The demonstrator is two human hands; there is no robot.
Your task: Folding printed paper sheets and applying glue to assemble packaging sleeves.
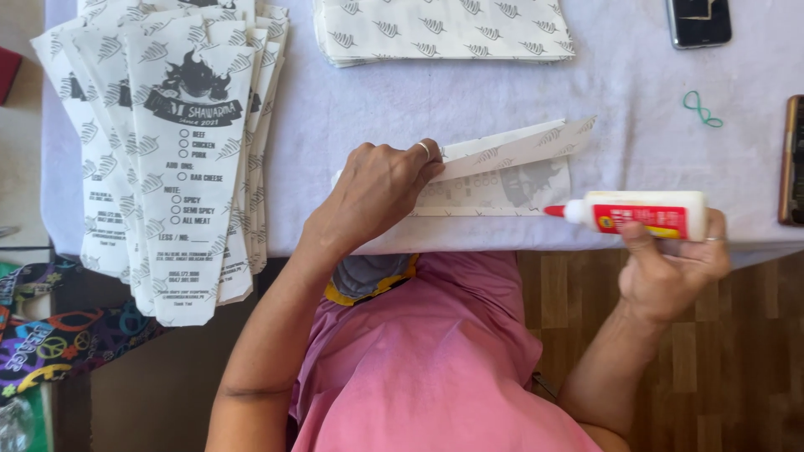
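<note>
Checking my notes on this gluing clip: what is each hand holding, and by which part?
The right hand holds the glue bottle around its body. The left hand presses down the folded paper sheet at its fold, not gripping it.

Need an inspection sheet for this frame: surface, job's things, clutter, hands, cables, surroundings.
Surface: table under a pale cloth.
Job's things: printed paper sheet, partly folded, flap raised; white glue bottle with red tip at the sheet's right edge.
Clutter: fanned pile of finished paper bags at left; stack of flat printed sheets at top; phone; green rubber band; dark object at right edge.
Hands: left hand presses the fold, ring on one finger; right hand grips the bottle.
Cables: nothing seen.
Surroundings: wood floor; patterned fabric at lower left.
</note>
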